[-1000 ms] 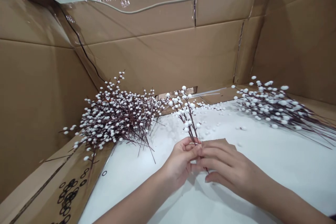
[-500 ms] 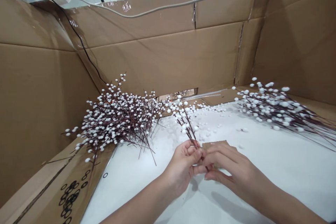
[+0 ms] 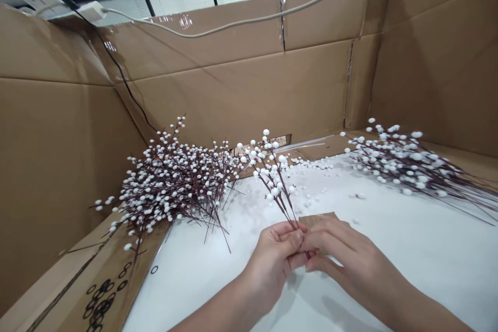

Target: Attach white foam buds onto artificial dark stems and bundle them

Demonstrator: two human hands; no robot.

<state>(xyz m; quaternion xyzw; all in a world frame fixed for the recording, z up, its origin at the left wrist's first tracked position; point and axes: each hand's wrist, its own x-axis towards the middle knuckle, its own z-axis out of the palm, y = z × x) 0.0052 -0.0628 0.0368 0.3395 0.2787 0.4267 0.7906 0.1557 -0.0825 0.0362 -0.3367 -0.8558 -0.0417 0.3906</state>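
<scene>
A few brown artificial berry stems (image 3: 287, 201) with white berries stand in front of me, their tops leaning away and to the left. My left hand (image 3: 274, 251) pinches them low down, between thumb and forefinger. Close against it, my right hand (image 3: 336, 249) is closed at the stems' lower ends, partly hidden by its own fingers. A small piece of brown cardboard (image 3: 317, 220) shows just behind my right fingers; whether they touch it I cannot tell.
A large heap of berry stems (image 3: 175, 181) lies at the left, another bunch (image 3: 408, 161) at the right. Black rings (image 3: 100, 303) lie on the cardboard at the lower left, with a single ring (image 3: 154, 270) on the white surface (image 3: 202, 280). Cardboard walls (image 3: 241, 83) surround the area.
More bare stem now shows above my left hand, and the stems fan slightly wider. Both hands stay together and sit a little lower in the view, which has shifted slightly.
</scene>
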